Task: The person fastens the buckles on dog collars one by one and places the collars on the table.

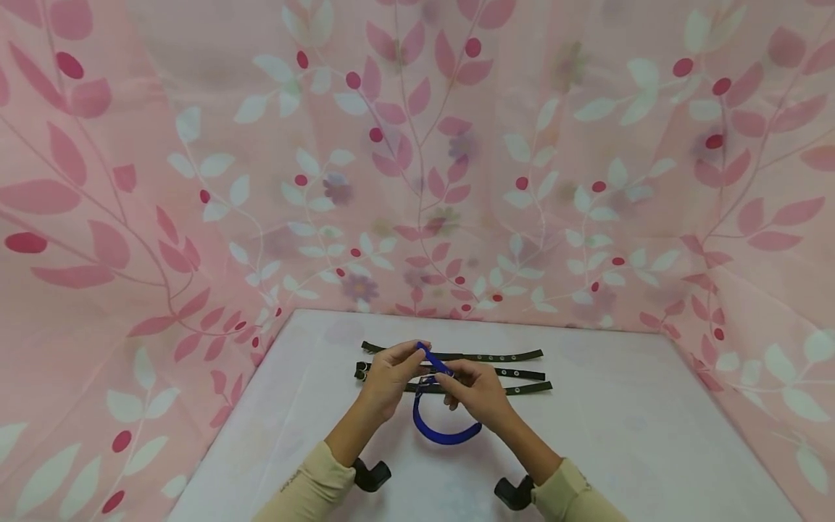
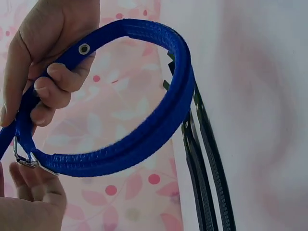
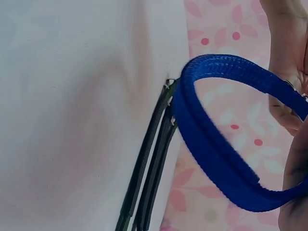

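Left hand and right hand pinch the blue collar near its buckle, grips closed; should either slacken, the looped collar could spring open.

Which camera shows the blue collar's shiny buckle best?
The left wrist view: there the silver buckle looks biggest and clearest. The head view shows it tiny; the right wrist view, at most a bit at the edge.

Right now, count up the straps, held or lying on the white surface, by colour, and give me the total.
Blue strap: 1
Dark straps: 3
Total: 4
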Motion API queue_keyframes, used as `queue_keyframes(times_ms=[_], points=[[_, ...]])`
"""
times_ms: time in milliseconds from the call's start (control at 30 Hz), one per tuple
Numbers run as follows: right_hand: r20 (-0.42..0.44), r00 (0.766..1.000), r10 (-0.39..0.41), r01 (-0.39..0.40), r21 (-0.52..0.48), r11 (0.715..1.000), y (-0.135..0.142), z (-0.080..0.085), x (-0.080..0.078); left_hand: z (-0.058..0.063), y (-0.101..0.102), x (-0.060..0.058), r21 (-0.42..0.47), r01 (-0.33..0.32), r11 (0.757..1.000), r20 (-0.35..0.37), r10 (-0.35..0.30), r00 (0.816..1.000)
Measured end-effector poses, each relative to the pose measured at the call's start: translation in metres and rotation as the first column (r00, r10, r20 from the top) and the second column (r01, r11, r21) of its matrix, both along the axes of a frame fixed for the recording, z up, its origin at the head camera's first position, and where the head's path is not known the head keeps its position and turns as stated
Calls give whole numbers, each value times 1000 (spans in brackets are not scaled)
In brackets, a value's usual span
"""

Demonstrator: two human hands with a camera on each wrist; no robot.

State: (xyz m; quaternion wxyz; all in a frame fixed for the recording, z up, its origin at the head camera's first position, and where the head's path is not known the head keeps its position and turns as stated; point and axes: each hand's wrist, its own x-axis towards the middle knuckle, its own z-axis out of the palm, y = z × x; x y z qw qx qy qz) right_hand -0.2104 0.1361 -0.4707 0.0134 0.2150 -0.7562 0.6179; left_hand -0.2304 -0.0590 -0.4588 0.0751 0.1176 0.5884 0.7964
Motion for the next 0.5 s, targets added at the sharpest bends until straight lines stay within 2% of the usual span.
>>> queue_keyframes(times_ms=[167, 333, 500], points=[[-9, 1000, -5, 5, 27, 1000, -3, 0, 0, 6, -11, -2, 83, -16, 996, -15, 18, 1000], [18, 1000, -23, 22, 47, 999, -4, 2, 2, 15, -21, -5, 195, -62, 979, 3, 63, 998], [51, 999, -20, 18, 39, 999, -4, 1, 3, 19, -30, -8, 243, -85, 966, 9, 85, 996]])
